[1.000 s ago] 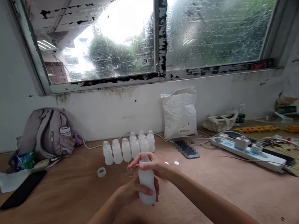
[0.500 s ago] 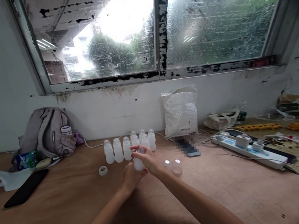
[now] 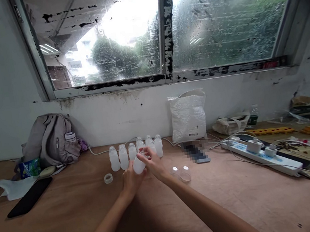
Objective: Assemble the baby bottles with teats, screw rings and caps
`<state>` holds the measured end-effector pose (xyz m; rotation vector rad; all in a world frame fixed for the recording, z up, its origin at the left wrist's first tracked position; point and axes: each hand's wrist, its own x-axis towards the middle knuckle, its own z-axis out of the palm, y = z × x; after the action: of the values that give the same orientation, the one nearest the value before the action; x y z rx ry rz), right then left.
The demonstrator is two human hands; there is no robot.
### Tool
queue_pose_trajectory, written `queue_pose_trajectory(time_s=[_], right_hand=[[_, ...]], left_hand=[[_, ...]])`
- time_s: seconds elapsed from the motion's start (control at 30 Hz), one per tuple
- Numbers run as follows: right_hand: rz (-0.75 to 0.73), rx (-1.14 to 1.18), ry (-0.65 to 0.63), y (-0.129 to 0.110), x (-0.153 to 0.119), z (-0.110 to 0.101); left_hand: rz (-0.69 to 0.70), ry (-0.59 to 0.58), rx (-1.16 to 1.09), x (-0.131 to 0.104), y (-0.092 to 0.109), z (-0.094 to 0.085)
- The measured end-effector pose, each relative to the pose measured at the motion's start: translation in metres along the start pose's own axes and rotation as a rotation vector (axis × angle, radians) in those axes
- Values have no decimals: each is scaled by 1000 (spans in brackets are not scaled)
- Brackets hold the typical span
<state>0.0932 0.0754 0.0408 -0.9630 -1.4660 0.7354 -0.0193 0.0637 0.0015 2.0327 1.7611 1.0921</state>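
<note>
Near the middle of the bench (image 3: 80,222), the person's two hands share one frosted white plastic bottle with a waisted body (image 3: 139,167), held tilted with its top leaning toward one o'clock. The left hand (image 3: 130,181) is curled around the lower body; the right hand (image 3: 154,165) has its fingers closed about the top end, hiding much of it.

Clock directions run from that bottle, twelve pointing to the window. Between eleven and one stands a close group of similar frosted bottles with clear tops (image 3: 114,160), partly covered by the right hand. A small whitish open ring (image 3: 108,178) lies near, at nine. Toward three sit two clear round caps with white discs on top (image 3: 185,175), side by side, with a dark, partly pixelated phone (image 3: 203,160) beyond them. A white padded plastic bag (image 3: 188,117) leans at two; a grey fabric backpack (image 3: 50,140) rests at ten.
</note>
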Motion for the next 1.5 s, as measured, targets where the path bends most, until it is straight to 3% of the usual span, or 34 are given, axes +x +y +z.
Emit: queue_pose_trajectory(time_s=[0.13,0.3,0.4,0.5,0.6,0.7,0.8,1.0,1.13,1.23,1.33,1.47,1.5], right_hand=[[-34,-166,-184,-3,10,-18],[-191,-326,-380,-19,25,-30],[-233,-398,-352,-36,52,-34],[-270,-401,-271,-55,94,-35],[-294,-471,-108,-68,135,-27],[-240,-590,-18,-64,164,-8],[-153,-671,-50,-40,180,15],[50,-779,-288,20,183,43],[79,-791,-354,33,178,43],[5,-783,-286,17,178,34],[-129,-760,-153,-17,173,17],[-380,-668,-17,-60,138,-7],[-443,-630,-34,-65,125,-11]], left_hand=[[17,-7,-100,-1,-14,-4],[90,-130,-503,-7,-35,-13],[227,-78,-534,-10,-56,-15],[313,69,-351,-8,-79,-16],[389,108,-158,-2,-96,-20],[463,79,-19,1,-101,-27],[493,58,58,1,-100,-32],[496,-14,107,0,-98,-36],[490,-24,105,1,-99,-37],[491,-3,94,2,-100,-35],[480,91,59,1,-99,-31],[331,258,-135,-5,-90,-25],[277,266,-219,-6,-87,-23]])
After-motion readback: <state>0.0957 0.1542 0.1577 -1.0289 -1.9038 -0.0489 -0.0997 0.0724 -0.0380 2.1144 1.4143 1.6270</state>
